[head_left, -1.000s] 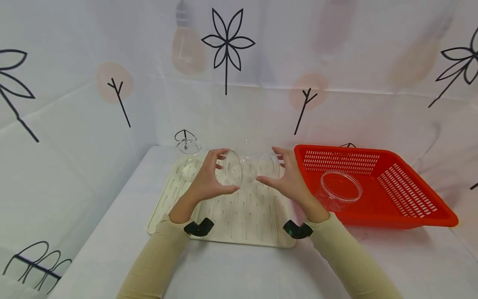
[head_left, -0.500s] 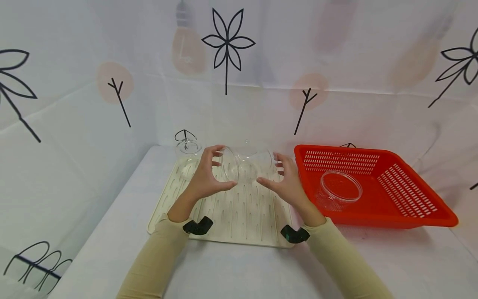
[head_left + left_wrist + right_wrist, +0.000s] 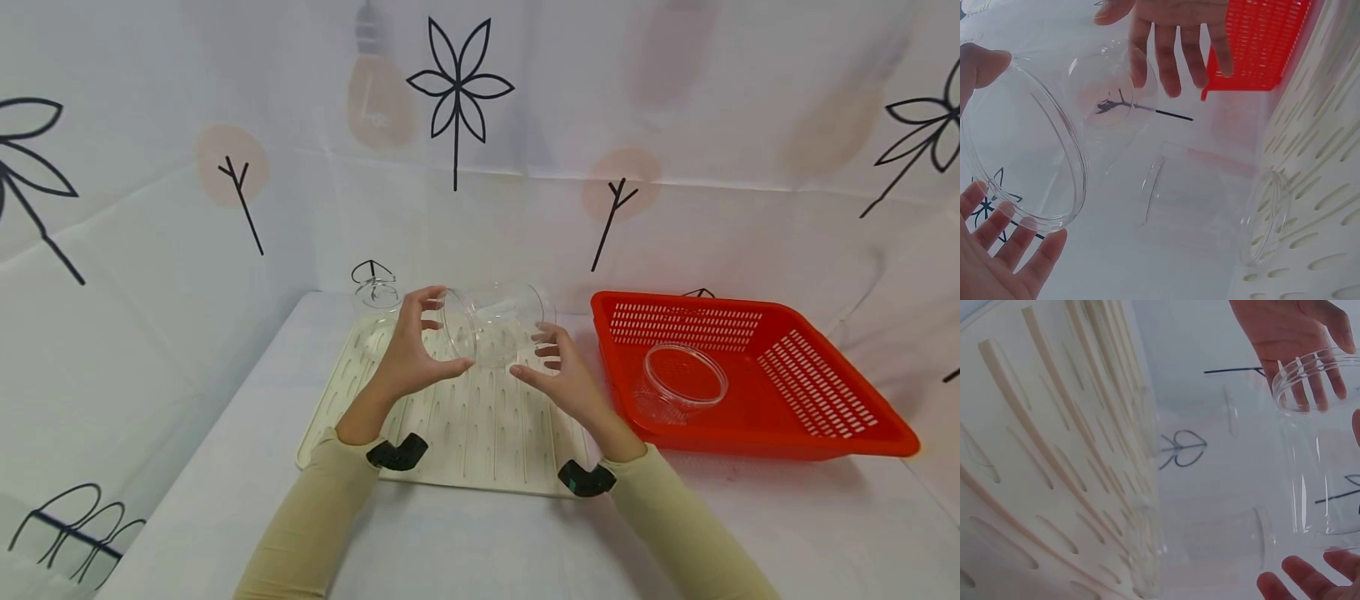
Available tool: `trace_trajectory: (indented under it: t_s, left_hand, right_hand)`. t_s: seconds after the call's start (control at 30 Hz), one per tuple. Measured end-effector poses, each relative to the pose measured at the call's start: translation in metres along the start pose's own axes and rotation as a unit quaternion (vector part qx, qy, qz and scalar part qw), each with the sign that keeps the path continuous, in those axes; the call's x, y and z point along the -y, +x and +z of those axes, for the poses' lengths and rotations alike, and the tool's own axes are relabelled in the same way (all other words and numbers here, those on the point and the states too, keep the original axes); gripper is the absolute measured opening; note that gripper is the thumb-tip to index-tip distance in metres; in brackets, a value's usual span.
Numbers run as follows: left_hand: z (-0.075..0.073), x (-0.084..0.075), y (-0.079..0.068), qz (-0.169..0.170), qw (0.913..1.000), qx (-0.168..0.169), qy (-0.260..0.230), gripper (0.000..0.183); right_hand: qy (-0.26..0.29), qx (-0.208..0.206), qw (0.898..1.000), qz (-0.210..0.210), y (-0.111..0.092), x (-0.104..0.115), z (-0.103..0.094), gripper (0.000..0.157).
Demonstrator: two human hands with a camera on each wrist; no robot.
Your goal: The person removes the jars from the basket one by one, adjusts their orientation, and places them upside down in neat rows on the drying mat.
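Note:
My left hand [image 3: 405, 358] pinches the rim of a clear, see-through jar [image 3: 491, 312], thumb below and fingers above. Lying on its side in the air, the jar has its open mouth toward the left palm. My right hand [image 3: 566, 379] is beside the base end with spread, relaxed fingers; in the right wrist view its fingertips [image 3: 1300, 575] appear apart from the jar wall. Below is a cream ribbed drying mat [image 3: 480, 442]. Two clear jars stand on it; one jar [image 3: 377, 325] is at the back left, the other jar [image 3: 1210, 200] partly behind the held one.
To the right, a red perforated plastic basket [image 3: 757, 302] contains another clear jar [image 3: 682, 387], standing mouth up. White printed cloth [image 3: 525, 242] hangs behind and at the sides. The table [image 3: 495, 550] has a white cover.
The held jar has shifted slightly left and up with my left hand, its base end rising. My right hand has moved left and lower, its fingers loosening from the base.

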State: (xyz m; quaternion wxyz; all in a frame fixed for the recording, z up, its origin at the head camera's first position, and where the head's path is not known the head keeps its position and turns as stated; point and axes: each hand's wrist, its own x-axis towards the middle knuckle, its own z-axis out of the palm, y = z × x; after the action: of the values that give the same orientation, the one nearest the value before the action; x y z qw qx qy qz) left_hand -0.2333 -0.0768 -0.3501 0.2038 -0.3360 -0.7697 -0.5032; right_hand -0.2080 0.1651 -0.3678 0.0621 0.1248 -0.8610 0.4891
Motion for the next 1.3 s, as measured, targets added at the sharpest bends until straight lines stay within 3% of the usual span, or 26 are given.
trace_trajectory:
  t_s: [0.27, 0.8, 0.93, 1.0, 1.13, 1.23, 1.3]
  left_hand:
    - [0.001, 0.001, -0.001, -0.001, 1.0000, -0.003, -0.007, 0.091]
    - [0.002, 0.002, -0.004, -0.057, 0.9977, 0.014, -0.033, 0.094]
    - [0.002, 0.003, -0.005, -0.071, 0.9967, 0.026, -0.029, 0.095]
    - [0.000, -0.009, -0.004, -0.078, 0.9960, 0.032, -0.028, 0.093]
    - [0.000, -0.009, -0.005, -0.091, 0.9946, 0.038, -0.030, 0.092]
    - [0.002, 0.003, -0.006, -0.095, 0.9941, 0.041, -0.034, 0.093]
    - [0.002, 0.002, -0.006, -0.097, 0.9937, 0.043, -0.035, 0.092]
  right_hand:
    - [0.033, 0.012, 0.999, -0.025, -0.002, -0.001, 0.001, 0.072]
    - [0.089, -0.020, 0.995, -0.050, -0.001, 0.006, -0.004, 0.064]
    - [0.120, -0.038, 0.990, -0.060, 0.001, 0.008, -0.006, 0.060]
    - [0.138, -0.049, 0.987, -0.068, 0.001, 0.010, -0.007, 0.060]
    - [0.165, -0.065, 0.982, -0.071, 0.002, 0.014, -0.008, 0.061]
    - [0.186, -0.073, 0.977, -0.070, 0.004, 0.017, -0.008, 0.061]
    - [0.197, -0.075, 0.975, -0.071, 0.004, 0.019, -0.008, 0.061]
